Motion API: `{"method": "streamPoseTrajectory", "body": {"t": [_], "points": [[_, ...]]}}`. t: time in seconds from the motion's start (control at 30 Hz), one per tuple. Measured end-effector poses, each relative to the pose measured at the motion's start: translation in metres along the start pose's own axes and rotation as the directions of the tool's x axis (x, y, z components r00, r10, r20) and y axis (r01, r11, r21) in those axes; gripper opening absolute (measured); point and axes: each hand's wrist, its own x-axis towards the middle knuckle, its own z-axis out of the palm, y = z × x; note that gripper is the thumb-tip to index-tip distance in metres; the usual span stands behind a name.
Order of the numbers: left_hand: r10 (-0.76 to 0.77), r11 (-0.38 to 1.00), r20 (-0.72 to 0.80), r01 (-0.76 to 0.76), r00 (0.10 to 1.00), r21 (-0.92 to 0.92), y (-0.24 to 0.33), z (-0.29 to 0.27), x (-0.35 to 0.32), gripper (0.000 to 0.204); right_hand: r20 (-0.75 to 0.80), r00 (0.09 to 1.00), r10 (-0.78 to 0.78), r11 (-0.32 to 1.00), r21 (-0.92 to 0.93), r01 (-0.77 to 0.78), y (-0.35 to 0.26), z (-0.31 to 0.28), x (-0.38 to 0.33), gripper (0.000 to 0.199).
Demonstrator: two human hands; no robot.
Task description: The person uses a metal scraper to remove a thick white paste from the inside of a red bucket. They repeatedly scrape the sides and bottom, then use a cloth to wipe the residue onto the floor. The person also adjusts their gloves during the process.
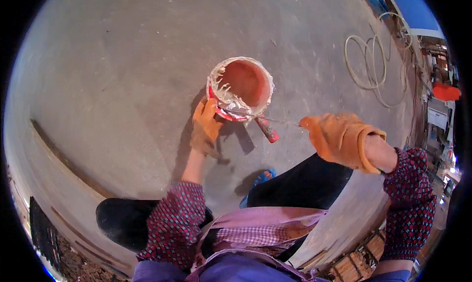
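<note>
A round red bucket (pixel 268 92) stands on the concrete floor, its rim caked with whitish, dried-looking paste and its inside reddish-orange. My left hand (pixel 206 120), in an orange glove, is closed on the near left side of the rim. In an orange glove too, my right hand (pixel 339 138) is closed at the right of the bucket, gripping one end of a thin, dark rod or wire (pixel 282 120). That thin piece runs left across the bucket's near rim toward my left hand. A stubby red, dirt-smeared handle (pixel 267 130) sticks out beside the bucket's near right; what it belongs to is hidden.
A pale hose (pixel 366 60) lies coiled on the floor at the far right. Clutter with an orange-red object (pixel 446 91) lines the right edge. At the left lies a long wooden strip (pixel 69 156). My foot in a blue sandal (pixel 258 186) is just below the bucket.
</note>
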Motion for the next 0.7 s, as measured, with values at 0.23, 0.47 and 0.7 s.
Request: {"method": "streamPoseTrajectory", "body": {"t": [0.23, 0.47, 0.7], "points": [[-0.147, 0.847, -0.107, 0.181, 0.983, 0.499, -0.051, -0.008, -0.069, 0.035, -0.178, 0.974, 0.142, 0.827, 0.562, -0.017, 0.019, 0.037, -0.017, 0.038], [-0.409, 0.852, 0.298, 0.478, 0.862, -0.213, -0.064, -0.019, -0.063, 0.035, -0.008, 0.966, 0.259, 0.368, 0.925, -0.091, 0.029, 0.056, -0.053, 0.046], [-0.452, 0.888, -0.057, 0.455, 0.89, 0.059, -0.057, -0.009, -0.058, 0.014, -0.277, 0.941, 0.192, 0.845, 0.535, -0.015, -0.018, 0.048, -0.065, 0.045]]}}
